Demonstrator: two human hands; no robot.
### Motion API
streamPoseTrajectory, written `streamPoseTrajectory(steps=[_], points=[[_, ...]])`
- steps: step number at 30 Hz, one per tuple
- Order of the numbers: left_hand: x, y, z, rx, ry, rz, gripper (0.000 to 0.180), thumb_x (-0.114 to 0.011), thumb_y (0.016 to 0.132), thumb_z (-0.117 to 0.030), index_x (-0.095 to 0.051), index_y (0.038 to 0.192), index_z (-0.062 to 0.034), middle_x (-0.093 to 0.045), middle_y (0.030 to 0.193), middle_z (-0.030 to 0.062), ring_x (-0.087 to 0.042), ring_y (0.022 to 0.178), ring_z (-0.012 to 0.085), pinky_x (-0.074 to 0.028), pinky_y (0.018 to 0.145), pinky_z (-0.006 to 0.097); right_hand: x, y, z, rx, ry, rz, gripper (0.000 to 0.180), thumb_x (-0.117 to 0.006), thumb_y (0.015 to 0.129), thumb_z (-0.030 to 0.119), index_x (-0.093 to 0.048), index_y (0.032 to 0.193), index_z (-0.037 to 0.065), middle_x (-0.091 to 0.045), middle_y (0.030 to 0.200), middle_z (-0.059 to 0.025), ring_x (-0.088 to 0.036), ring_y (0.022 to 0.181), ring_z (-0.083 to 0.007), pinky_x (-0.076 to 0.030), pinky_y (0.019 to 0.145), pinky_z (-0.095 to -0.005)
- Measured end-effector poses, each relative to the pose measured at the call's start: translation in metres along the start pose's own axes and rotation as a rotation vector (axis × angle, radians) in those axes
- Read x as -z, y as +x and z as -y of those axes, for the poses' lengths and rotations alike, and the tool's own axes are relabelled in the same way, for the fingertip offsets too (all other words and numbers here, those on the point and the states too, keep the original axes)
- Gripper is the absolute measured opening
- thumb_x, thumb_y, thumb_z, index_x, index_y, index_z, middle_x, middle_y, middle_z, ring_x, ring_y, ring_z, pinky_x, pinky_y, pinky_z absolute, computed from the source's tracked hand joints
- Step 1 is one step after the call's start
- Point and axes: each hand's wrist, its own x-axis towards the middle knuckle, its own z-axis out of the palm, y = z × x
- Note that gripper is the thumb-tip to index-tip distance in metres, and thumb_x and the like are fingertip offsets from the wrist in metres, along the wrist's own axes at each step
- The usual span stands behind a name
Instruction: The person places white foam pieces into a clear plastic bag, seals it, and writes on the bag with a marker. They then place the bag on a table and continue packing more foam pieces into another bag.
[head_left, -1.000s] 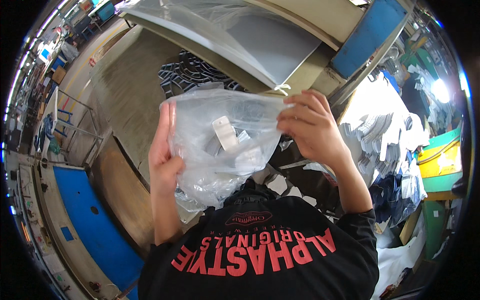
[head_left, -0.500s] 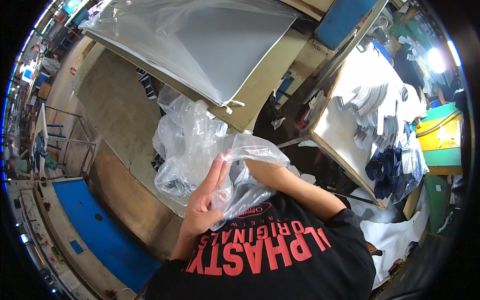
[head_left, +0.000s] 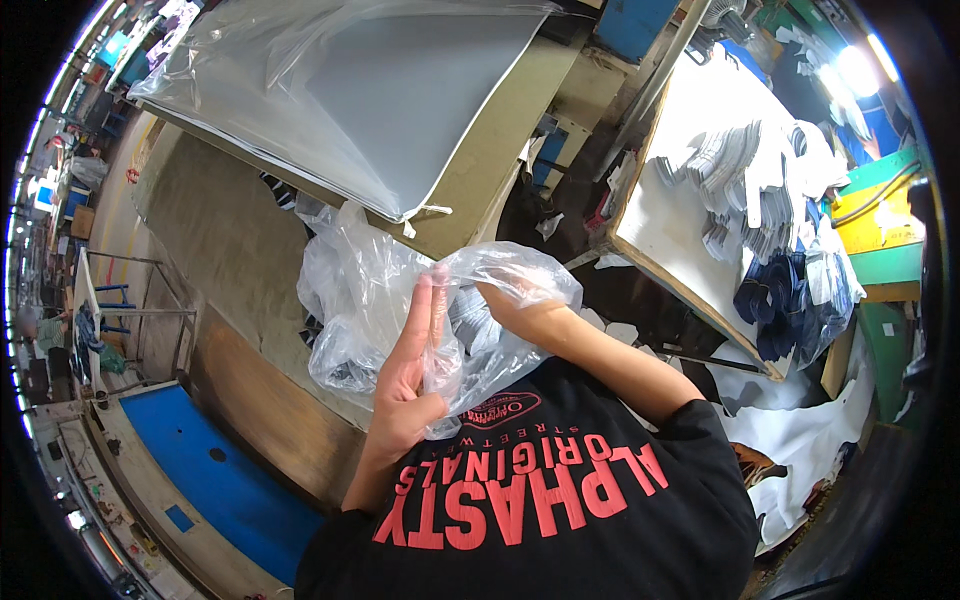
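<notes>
A large crumpled clear plastic bag lies in front of me, its mouth turned toward my body. My left hand holds the near left side of the mouth, its fingers straight and close together with the thumb bent against the film. My right hand is inside the mouth at the right, covered by film, so its fingers are hard to make out. Between my hands, pale grey pieces show within the bag; their kind is unclear.
Beyond the bag, a plastic-covered stack of grey sheets rests on a board. At right, a white-topped table bears stacked pale cut pieces and dark blue bundles. A blue-topped bench stands at lower left.
My right hand has shifted a little left inside the bag, and the mouth is wider, showing more of the grey pieces. My left hand keeps its hold. The view has shifted slightly.
</notes>
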Motion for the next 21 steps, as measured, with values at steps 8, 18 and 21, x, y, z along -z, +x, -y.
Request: streamPoseTrajectory(steps=[8, 18, 21], points=[[-0.012, 0.007, 0.004, -0.023, 0.044, 0.039, 0.114, -0.041, 0.068, 0.016, 0.001, 0.172, 0.002, -0.003, 0.182, 0.019, -0.004, 0.168, 0.0255, -0.02, 0.128, 0.031, -0.046, 0.029, -0.012, 0.042, -0.064, -0.037, 0.029, -0.058, 0.1, 0.013, -0.069, 0.126, 0.005, -0.072, 0.12, -0.0171, -0.071, 0.109, -0.0314, -0.057, 0.091, -0.045], [0.008, 0.01, 0.02, 0.043, -0.079, 0.027, 0.12, -0.051, 0.064, 0.009, -0.004, 0.174, -0.0009, -0.003, 0.183, 0.0166, -0.013, 0.167, 0.0238, -0.038, 0.119, 0.029, 0.09, -0.029, 0.0, 0.083, 0.118, 0.538, 0.046, -0.06, 0.107, 0.033, -0.064, 0.143, 0.005, -0.07, 0.134, -0.0232, -0.067, 0.124, -0.0382, -0.054, 0.105, -0.0453], [0.007, 0.023, 0.031, 0.154, -0.047, 0.148, 0.125, -0.059, 0.062, 0.006, -0.003, 0.174, -0.0024, -0.003, 0.183, 0.0138, -0.024, 0.165, 0.0242, -0.044, 0.117, 0.031, 0.154, -0.058, -0.011, 0.003, 0.311, 0.677, 0.041, -0.063, 0.106, 0.041, -0.077, 0.122, 0.006, -0.079, 0.112, -0.0192, -0.074, 0.107, -0.0369, -0.058, 0.094, -0.0434]])
